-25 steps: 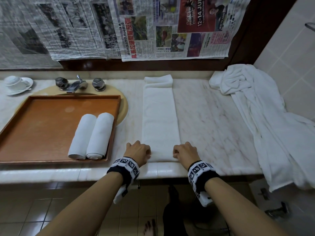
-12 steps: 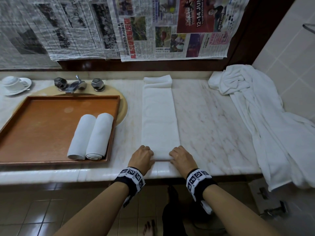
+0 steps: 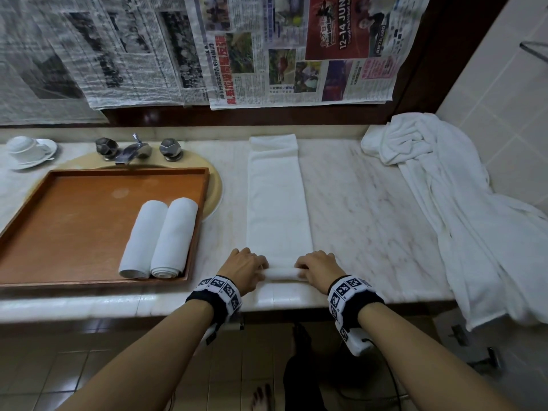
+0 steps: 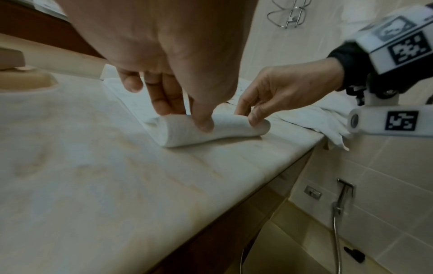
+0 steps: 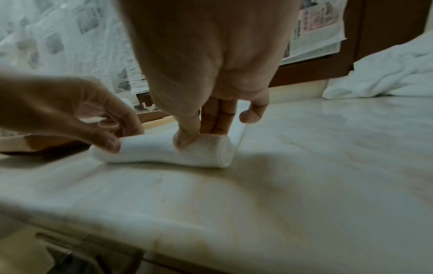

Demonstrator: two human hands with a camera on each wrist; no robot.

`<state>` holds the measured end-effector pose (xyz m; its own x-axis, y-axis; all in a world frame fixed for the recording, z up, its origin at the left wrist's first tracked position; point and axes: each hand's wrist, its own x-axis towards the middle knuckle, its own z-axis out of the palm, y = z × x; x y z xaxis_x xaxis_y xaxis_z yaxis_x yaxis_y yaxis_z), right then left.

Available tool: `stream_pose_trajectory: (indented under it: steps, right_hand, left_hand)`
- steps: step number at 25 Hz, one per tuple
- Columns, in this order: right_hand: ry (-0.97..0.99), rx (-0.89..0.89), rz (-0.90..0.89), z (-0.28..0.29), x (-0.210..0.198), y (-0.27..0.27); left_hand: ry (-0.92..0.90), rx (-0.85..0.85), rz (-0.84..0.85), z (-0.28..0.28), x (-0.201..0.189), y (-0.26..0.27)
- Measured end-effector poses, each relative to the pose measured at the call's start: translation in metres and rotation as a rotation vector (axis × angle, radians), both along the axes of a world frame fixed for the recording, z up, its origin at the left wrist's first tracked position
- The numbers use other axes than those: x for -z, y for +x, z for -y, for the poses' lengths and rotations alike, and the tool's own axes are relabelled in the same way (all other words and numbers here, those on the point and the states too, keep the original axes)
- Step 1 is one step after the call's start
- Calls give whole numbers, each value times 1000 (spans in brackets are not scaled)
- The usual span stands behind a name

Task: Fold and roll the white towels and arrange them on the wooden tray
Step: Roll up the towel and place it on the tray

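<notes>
A long folded white towel [image 3: 277,203] lies as a strip on the marble counter [image 3: 370,209], running from the back wall toward me. Its near end is curled into a small roll [image 3: 281,273] [image 4: 206,131] [image 5: 164,152]. My left hand [image 3: 246,269] [image 4: 182,103] pinches the roll's left end between thumb and fingers. My right hand [image 3: 317,269] [image 5: 211,128] pinches its right end the same way. Two finished towel rolls [image 3: 160,238] lie side by side at the right of the wooden tray [image 3: 74,226].
A heap of loose white towels [image 3: 462,209] drapes over the counter's right end and front edge. The tray sits over the sink, with the tap [image 3: 133,149] behind it. A cup and saucer [image 3: 28,149] stand at the far left. Newspaper covers the wall behind.
Both hands came inward along the towel's near edge and turned it over. The flat near end is now a small roll held at both ends.
</notes>
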<state>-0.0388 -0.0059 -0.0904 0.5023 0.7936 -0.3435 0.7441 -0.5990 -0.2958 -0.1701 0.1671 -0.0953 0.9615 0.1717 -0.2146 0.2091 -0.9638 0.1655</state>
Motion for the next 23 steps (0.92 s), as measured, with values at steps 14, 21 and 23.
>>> stream_pose_trajectory:
  steps: [14, 21, 23]
  right_hand:
    - [296, -24, 202, -5, 19, -23]
    - [255, -68, 212, -7, 22, -19]
    - [207, -89, 208, -7, 18, -16]
  left_hand:
    - [-97, -211, 114, 17, 12, 13]
    - [-38, -116, 114, 15, 18, 13]
    - [32, -98, 99, 13, 19, 15]
